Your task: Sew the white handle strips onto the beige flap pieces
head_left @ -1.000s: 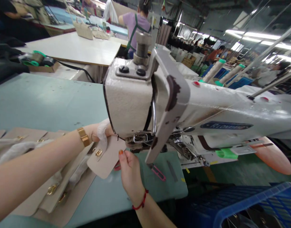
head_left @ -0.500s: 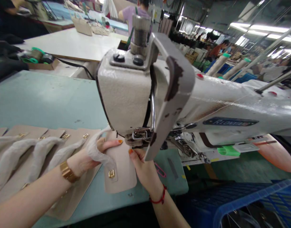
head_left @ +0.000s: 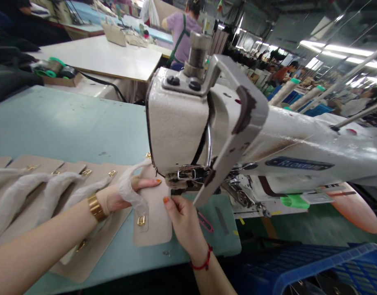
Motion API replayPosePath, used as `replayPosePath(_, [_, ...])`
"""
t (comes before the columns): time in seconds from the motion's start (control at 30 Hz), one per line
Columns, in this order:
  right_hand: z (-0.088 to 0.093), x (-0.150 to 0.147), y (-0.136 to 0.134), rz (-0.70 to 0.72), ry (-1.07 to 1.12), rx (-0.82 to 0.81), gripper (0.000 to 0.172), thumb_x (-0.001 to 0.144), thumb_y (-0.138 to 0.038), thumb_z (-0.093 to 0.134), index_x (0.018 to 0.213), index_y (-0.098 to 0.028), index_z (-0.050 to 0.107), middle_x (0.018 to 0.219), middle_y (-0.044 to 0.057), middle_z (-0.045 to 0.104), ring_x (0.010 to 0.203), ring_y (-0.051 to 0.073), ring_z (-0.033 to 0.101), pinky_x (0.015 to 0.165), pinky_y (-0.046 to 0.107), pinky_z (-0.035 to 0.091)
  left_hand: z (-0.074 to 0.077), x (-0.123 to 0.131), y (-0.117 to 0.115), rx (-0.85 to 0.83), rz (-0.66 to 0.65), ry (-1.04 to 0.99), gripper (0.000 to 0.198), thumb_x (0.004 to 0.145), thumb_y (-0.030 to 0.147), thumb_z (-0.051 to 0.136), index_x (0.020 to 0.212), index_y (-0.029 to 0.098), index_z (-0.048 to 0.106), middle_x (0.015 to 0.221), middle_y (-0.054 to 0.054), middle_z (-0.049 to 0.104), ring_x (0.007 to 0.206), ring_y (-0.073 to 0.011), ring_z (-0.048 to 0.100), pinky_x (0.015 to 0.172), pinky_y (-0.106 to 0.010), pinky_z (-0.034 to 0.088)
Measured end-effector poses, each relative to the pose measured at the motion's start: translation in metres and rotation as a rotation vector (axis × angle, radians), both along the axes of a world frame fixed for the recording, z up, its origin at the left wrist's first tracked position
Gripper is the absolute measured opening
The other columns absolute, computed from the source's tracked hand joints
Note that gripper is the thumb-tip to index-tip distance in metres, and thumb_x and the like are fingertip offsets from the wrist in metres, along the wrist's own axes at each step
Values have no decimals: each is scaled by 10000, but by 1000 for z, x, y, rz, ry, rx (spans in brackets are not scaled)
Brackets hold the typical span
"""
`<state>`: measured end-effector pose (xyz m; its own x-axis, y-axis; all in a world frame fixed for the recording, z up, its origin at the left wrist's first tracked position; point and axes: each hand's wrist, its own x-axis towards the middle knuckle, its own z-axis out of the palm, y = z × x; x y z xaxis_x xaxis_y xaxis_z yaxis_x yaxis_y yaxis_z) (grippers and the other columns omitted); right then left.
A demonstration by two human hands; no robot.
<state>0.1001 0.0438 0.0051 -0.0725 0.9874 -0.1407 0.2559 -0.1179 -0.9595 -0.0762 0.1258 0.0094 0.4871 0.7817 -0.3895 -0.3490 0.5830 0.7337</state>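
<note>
A beige bag panel (head_left: 159, 229) lies under the sewing machine head (head_left: 179, 123), with a gold buckle (head_left: 141, 221) near its lower end. A strap in white wrapping (head_left: 126, 184) arches over my left hand (head_left: 134, 190). That hand rests on the panel with an outstretched digit flat near the presser foot area; its other fingers are partly hidden under the strap. My right hand (head_left: 180, 213) pinches the panel's right edge between thumb and curled fingers, just below the machine's needle area. The needle itself is hidden.
Several similar beige panels (head_left: 96, 250) with wrapped straps overlap along the left of the blue-green table (head_left: 68, 127). A pink tool (head_left: 205, 222) lies right of my right hand. A blue crate (head_left: 299, 270) stands at lower right. Beyond, a person (head_left: 182, 35) works in a purple top.
The view has shifted, so the machine appears farther right. My right hand has slid slightly down and left along the panel's edge. My left hand stays on the panel.
</note>
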Motion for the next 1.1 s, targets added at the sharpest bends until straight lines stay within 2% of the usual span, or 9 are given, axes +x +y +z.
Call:
replayPosePath(0.13, [-5, 0, 2, 2, 41, -15, 429, 958, -439, 439, 635, -157, 429, 620, -23, 339, 588, 91, 288, 512, 227, 210, 11, 5, 2, -110, -71, -21, 205, 560, 218, 845, 623, 153, 661, 610, -22, 724, 699, -264, 745, 703, -404, 616])
replayPosePath(0.37, [-4, 0, 10, -15, 73, 6, 432, 946, -440, 457, 623, -158, 407, 606, -25, 324, 589, 90, 286, 515, 224, 210, 29, 14, 3, -184, 73, 47, 230, 518, 140, 842, 563, 150, 617, 519, -21, 688, 556, -224, 710, 647, -383, 611])
replayPosePath(0.5, [-2, 0, 14, -31, 101, 22, 405, 932, -415, 477, 627, -152, 432, 613, -21, 342, 591, 91, 292, 524, 225, 222, 23, 15, 7, -232, 166, 67, 267, 503, 59, 818, 741, 87, 699, 552, -65, 717, 561, -262, 712, 616, -421, 606])
replayPosePath(0.6, [-2, 0, 15, -32, 116, 23, 396, 925, -406, 484, 628, -150, 436, 615, -20, 351, 591, 91, 295, 527, 227, 228, 18, 15, 10, -274, 214, 104, 318, 568, -10, 759, 878, 40, 714, 616, -114, 740, 595, -294, 724, 626, -463, 601])
replayPosePath(0.7, [-3, 0, 15, -26, 97, 16, 403, 932, -408, 477, 625, -153, 425, 610, -24, 339, 589, 89, 284, 519, 229, 216, 19, 15, 11, -297, 241, 143, 318, 631, -39, 714, 940, 38, 709, 592, -96, 730, 673, -322, 741, 700, -531, 585])
replayPosePath(0.77, [-4, 0, 14, -37, 72, 7, 415, 937, -415, 475, 619, -155, 419, 600, -27, 334, 582, 88, 280, 511, 229, 208, 19, 15, 11, -298, 241, 160, 305, 640, -35, 719, 929, 62, 712, 517, -46, 695, 689, -320, 744, 747, -557, 571])
replayPosePath(0.87, [-5, -2, 11, -49, 24, 28, 422, 944, -414, 477, 619, -144, 455, 599, -23, 374, 587, 90, 311, 524, 221, 236, 15, 12, 11, -273, 232, 157, 264, 613, -18, 751, 856, 80, 718, 442, -4, 646, 665, -305, 742, 720, -504, 593])
replayPosePath(0.97, [-7, -3, 5, -48, 4, 48, 387, 946, -399, 485, 674, -130, 538, 631, -15, 456, 601, 95, 364, 547, 212, 281, 8, 9, 11, -240, 227, 135, 214, 593, -4, 758, 774, 100, 714, 460, -4, 654, 672, -300, 741, 647, -446, 608])
replayPosePath(1.1, [-10, -1, 1, -59, -18, 52, 382, 956, -420, 476, 736, -128, 586, 663, -2, 521, 611, 105, 418, 549, 204, 315, 5, 9, 8, -201, 221, 92, 221, 517, 16, 814, 683, 117, 708, 487, -25, 662, 736, -342, 739, 685, -482, 604])
